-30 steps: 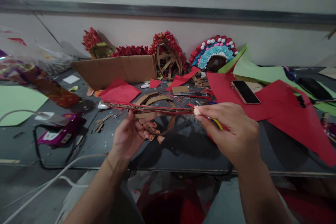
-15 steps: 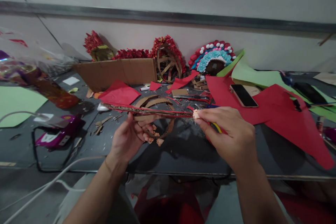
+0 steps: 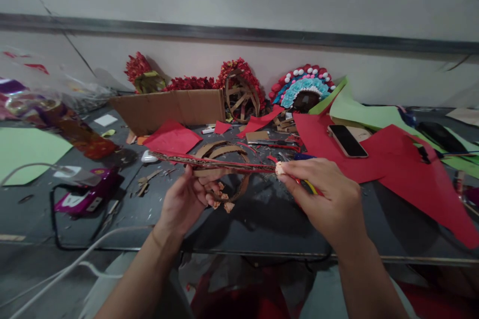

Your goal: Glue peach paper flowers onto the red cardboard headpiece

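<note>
Fingers [image 3: 299, 167] of right hand [image 3: 331, 204] pinch a pale crumpled piece [image 3: 279, 168] at the right tip of red-edged cardboard [image 3: 228, 164], which lies leftward, long axis side to side, gripped left of middle by left hand [image 3: 183, 202], thumb against it.

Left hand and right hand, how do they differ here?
The left hand shows its palm, while the right hand shows its back. The left hand holds the red-edged cardboard from below; the right hand pinches a small pale piece at the cardboard's right end. Both are bare.
</note>
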`<state>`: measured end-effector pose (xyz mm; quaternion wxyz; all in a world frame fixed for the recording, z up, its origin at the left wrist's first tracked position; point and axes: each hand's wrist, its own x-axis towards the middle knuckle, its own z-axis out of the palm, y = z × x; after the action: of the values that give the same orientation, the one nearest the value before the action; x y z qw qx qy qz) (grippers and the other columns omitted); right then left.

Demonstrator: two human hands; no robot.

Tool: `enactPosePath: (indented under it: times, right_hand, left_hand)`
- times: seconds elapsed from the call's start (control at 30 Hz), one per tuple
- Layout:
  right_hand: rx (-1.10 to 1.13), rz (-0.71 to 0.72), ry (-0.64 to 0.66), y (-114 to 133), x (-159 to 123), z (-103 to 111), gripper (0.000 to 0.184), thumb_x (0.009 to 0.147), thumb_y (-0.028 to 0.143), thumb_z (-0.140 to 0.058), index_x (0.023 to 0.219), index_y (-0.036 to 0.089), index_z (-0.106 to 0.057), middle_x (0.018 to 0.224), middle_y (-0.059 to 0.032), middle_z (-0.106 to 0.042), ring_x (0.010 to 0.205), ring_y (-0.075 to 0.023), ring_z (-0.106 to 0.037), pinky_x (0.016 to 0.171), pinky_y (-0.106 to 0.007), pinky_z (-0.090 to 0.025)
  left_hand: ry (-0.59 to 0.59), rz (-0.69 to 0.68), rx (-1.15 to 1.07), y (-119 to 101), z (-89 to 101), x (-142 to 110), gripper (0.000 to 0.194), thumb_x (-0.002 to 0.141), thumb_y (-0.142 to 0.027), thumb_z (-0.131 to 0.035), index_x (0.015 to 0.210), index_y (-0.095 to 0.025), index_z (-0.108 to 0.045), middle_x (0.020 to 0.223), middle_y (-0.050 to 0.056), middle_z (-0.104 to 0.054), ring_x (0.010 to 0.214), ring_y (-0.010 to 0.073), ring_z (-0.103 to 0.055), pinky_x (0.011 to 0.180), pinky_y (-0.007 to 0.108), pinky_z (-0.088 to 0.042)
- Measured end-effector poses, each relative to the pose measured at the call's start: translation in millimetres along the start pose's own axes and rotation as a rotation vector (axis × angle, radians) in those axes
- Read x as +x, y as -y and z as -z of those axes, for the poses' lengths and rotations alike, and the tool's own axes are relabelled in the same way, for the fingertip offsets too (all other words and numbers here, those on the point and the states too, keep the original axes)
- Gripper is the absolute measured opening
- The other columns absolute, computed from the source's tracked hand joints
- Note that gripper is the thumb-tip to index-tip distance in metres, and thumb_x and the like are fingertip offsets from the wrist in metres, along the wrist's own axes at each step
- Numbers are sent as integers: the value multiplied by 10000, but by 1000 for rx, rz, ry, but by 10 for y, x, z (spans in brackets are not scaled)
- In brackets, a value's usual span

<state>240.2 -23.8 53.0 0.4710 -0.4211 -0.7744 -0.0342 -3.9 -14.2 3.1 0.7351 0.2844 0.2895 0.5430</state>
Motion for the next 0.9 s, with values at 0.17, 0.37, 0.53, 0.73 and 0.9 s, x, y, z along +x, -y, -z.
enactPosePath:
  times: [0.17,0.37,0.53,0.73,0.9]
  right_hand:
    - [6,9,2,4,7,-3,115,769,132,-632,861,199,-650,856,-17,-710,809,-149,-644,759,-310,-493]
    - [27,-2,2,22,2,-6,122,754,115,-644,851,189,-651,848,-19,-707,813,-149,-636,757,-302,-498]
    - [34,1,-2,30,7,-11,117,756,109,-640,845,185,-652,847,-18,-706,811,-142,-634,763,-295,-498]
    - [33,8,-9,34,15,-10,114,762,108,-635,846,184,-652,841,-17,-707,803,-139,-637,755,-293,-501]
    - [32,5,2,37,16,2,126,774,114,-620,853,207,-651,847,-16,-708,805,-158,-645,746,-314,-506]
  left_hand:
    - [37,3,-20,-14,-7,5,331,845,-320,-515,895,-61,-715,743,125,-724,566,144,-647,480,187,-526]
    - [19,-6,-41,-13,15,1,334,856,-310,-493,905,-64,-714,817,139,-727,584,151,-653,481,196,-529]
    - [14,-13,-47,0,27,-4,331,865,-297,-480,897,-67,-716,772,131,-726,571,145,-649,494,195,-530]
    - [-2,0,-32,-12,25,-11,338,874,-301,-458,883,-90,-721,799,133,-728,553,146,-646,487,204,-528]
    - [-23,-1,-17,-29,-18,-10,374,888,-293,-423,877,-61,-716,780,148,-724,551,142,-643,478,193,-519]
